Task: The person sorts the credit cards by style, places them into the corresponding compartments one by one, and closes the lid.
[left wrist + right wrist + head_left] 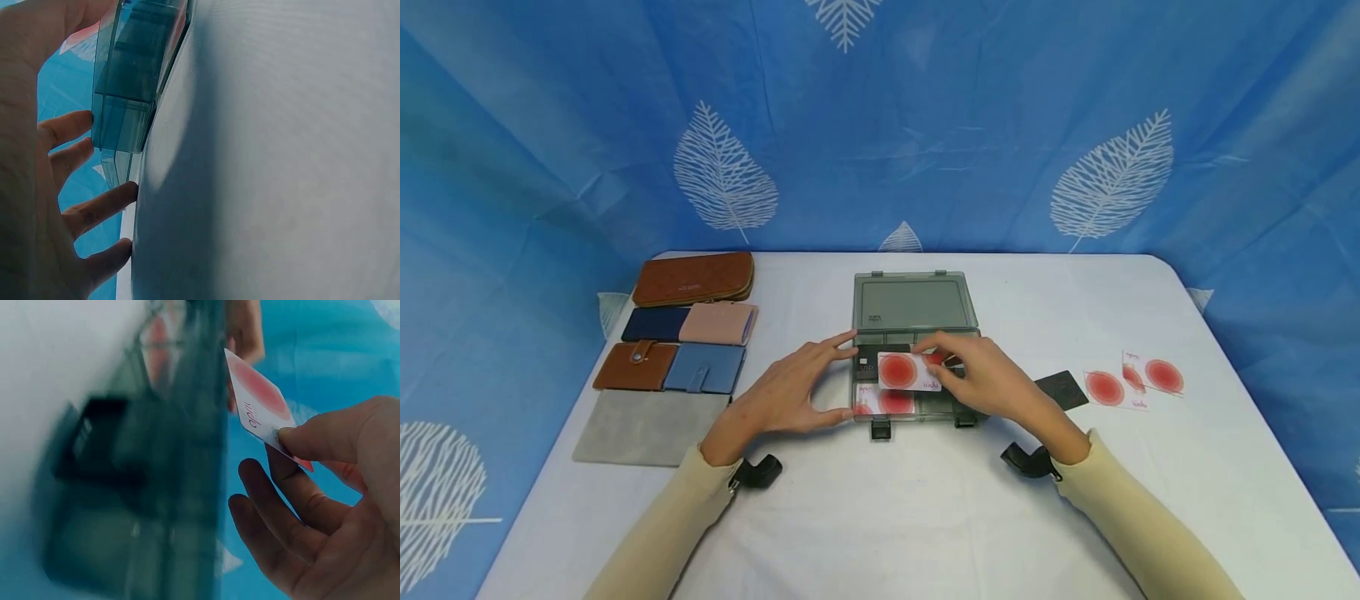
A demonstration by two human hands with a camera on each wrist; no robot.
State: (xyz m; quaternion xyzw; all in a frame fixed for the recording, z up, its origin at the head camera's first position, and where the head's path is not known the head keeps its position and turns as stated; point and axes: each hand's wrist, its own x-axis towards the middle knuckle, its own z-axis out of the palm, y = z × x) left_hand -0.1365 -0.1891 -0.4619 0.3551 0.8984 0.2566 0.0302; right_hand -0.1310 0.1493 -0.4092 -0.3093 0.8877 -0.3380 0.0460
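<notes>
Well, red-and-white card point(898, 372) juts from right hand point(987, 377) (pinched).

Nearer the person than either hand, the bench point(880, 517) leaves a wide passage between the sleeves point(658, 521). The box point(916, 302) bars the way from left hand point(786, 390) to right hand point(985, 377). Wallets point(703, 365) crowd the left hand's outer side; right of the right hand, cards point(1163, 377) lie flat.

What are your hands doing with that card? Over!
Right hand pinching red-and-white card over open box. Left hand spread along box's left side. Possibly in the way: black VIP card, lying in box.
</notes>
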